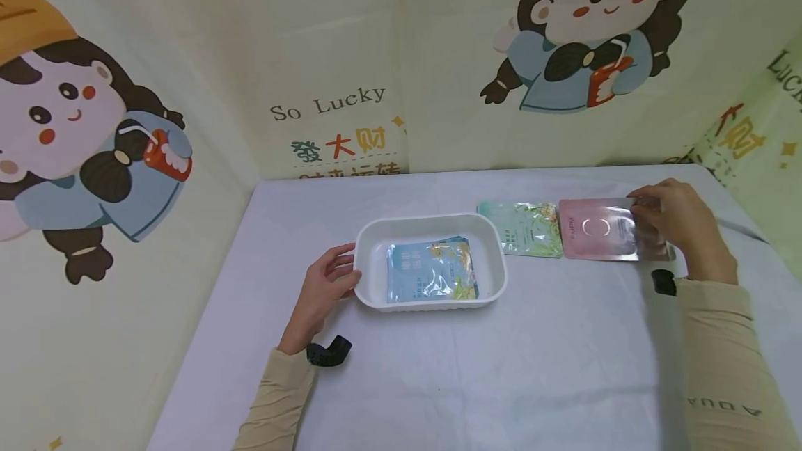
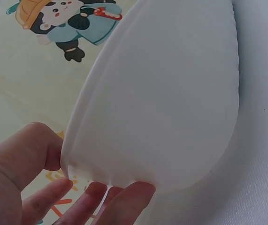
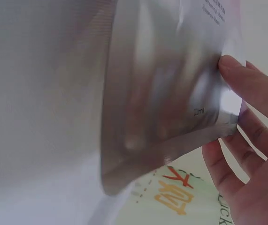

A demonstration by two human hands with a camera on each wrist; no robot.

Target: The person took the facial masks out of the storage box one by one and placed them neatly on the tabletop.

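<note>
My left hand [image 1: 321, 292] holds the left end of a white plastic tray [image 1: 366, 256], its thumb at the rim and its fingers against the outer end wall [image 2: 171, 117]. Inside the tray lie blue sheet-mask packets [image 1: 429, 270], one stacked over another. Over at the right, my right hand [image 1: 683, 228] pinches the right edge of a pink and silver sheet-mask packet [image 1: 595, 228]. Its thumb lies on the shiny front face [image 3: 171, 93], with the other fingers behind. A green sheet-mask packet [image 1: 523, 228] lies between the tray and the pink one.
A white cloth [image 1: 501, 374] covers the table. Printed curtains [image 1: 451, 131] with cartoon figures hang behind it and along the sides. A black wrist-worn piece [image 1: 330, 351] shows at the left wrist, and another [image 1: 664, 282] at the right.
</note>
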